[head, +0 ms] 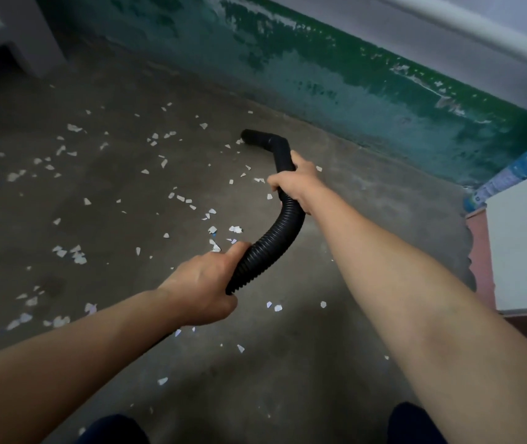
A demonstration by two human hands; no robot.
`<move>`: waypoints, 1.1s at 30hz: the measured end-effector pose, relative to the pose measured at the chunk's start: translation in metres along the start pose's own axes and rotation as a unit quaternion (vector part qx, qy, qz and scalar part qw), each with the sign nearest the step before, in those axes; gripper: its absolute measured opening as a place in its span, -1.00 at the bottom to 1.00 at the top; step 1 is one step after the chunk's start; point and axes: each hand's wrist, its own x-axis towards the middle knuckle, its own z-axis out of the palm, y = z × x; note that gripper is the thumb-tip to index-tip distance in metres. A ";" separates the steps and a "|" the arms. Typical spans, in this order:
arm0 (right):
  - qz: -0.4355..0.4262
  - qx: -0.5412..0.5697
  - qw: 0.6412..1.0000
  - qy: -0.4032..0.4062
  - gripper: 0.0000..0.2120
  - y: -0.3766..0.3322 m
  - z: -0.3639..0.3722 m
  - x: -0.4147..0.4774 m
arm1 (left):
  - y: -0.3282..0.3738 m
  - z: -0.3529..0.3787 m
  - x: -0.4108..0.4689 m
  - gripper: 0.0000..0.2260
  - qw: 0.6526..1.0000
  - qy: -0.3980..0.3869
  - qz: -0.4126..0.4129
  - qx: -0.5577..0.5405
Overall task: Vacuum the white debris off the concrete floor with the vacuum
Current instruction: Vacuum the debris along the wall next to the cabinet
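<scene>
A black ribbed vacuum hose (268, 248) curves across the middle of the view and ends in a smooth bent nozzle (257, 137) whose mouth lies low over the concrete floor (111, 193) near the wall. My right hand (297, 184) grips the hose just behind the nozzle bend. My left hand (204, 290) grips the ribbed part lower down, thumb along the hose. White debris (76, 256) lies scattered in small flakes over the floor, mostly left of the hose; a flake lies right at the nozzle mouth. The vacuum body is out of view.
A wall with worn green paint (351, 78) runs along the far side. A white furniture leg (31, 36) stands at the top left. At the right sit a white box (524, 248) and a blue patterned roll (512, 174). My dark-clad knees (111, 431) show at the bottom.
</scene>
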 end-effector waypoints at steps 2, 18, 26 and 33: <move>0.003 0.004 1.000 0.015 -0.03 -0.002 0.001 0.010 | -0.003 -0.004 0.007 -0.38 1.000 0.001 -0.009 -0.004; 0.008 -0.018 0.999 0.048 -0.15 -0.047 0.017 0.072 | -0.022 -0.031 0.056 -0.40 0.997 0.047 -0.050 -0.037; -0.014 -0.017 0.999 -0.033 -0.14 -0.048 0.025 0.070 | -0.024 -0.030 0.046 -0.41 0.997 0.042 -0.046 -0.034; -0.081 -0.101 0.986 -0.109 -0.34 -0.075 0.073 0.054 | -0.043 -0.035 0.016 -0.39 0.993 0.051 -0.090 -0.056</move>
